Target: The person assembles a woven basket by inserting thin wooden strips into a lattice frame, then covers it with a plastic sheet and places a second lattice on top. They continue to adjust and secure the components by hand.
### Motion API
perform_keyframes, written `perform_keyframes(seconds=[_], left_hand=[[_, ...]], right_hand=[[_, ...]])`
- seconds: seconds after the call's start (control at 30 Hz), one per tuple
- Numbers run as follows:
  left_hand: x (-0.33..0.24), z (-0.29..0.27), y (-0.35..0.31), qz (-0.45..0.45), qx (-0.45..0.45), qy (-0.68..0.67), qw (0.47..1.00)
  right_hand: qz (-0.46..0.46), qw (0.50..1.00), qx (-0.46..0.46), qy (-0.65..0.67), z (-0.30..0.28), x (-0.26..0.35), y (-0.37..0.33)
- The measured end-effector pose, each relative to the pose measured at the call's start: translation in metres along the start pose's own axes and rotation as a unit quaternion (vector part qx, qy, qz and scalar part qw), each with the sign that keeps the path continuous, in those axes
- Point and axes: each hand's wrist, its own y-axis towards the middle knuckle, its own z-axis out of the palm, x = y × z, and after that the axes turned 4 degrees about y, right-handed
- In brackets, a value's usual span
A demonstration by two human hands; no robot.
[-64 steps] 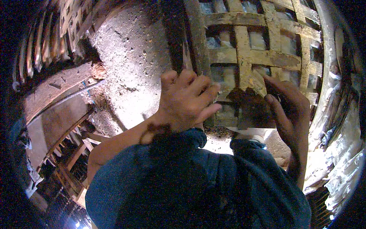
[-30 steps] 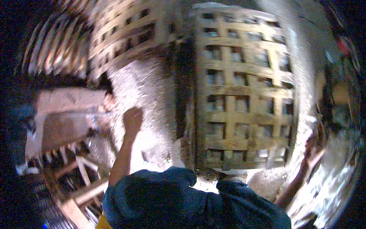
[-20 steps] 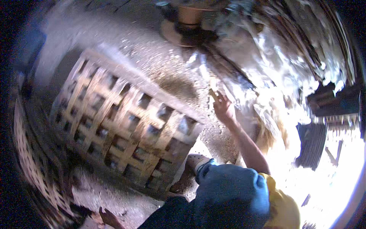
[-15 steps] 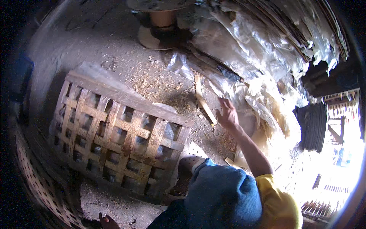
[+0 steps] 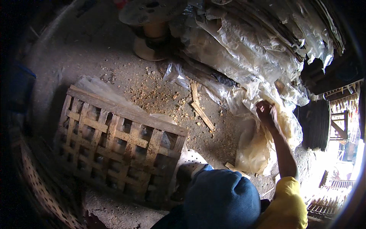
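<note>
My right hand (image 5: 267, 113) is at the end of an outstretched arm, over the crumpled clear plastic sheeting (image 5: 254, 143) on the right. Its fingers are curled in; whether they grip a fold of the plastic is hidden. My left hand (image 5: 93, 221) is a dark shape at the lower edge, below a wooden lattice crate (image 5: 127, 100), and its fingers are lost in shadow. The crate, made of crossed slats, stands left of my knee. Two short wood strips (image 5: 203, 116) lie on the floor between the crate and the plastic.
A large wooden spool (image 5: 146, 49) stands at the far side. Stacked flat sheets wrapped in plastic (image 5: 244, 38) fill the upper right. Crumbly debris (image 5: 152, 89) covers the floor. A perforated panel (image 5: 42, 183) is at the left edge. A bright doorway (image 5: 343, 152) opens at right.
My right hand has moved right, from beside the wood strips to the plastic sheeting, and its spread fingers have curled. My left hand has shifted slightly left and into darker shadow.
</note>
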Motion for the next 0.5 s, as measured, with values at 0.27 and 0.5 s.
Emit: perform_keyframes(seconds=[0.27, 0.5], left_hand=[[-0.043, -0.011, 0.056, 0.129, -0.222, -0.307, 0.916], [-0.038, -0.071, 0.046, 0.189, -0.089, -0.395, 0.895]], right_hand=[[0.025, 0.975, -0.033, -0.216, 0.044, 0.002, 0.026], [-0.078, 0.992, -0.012, -0.102, 0.03, 0.072, -0.008]])
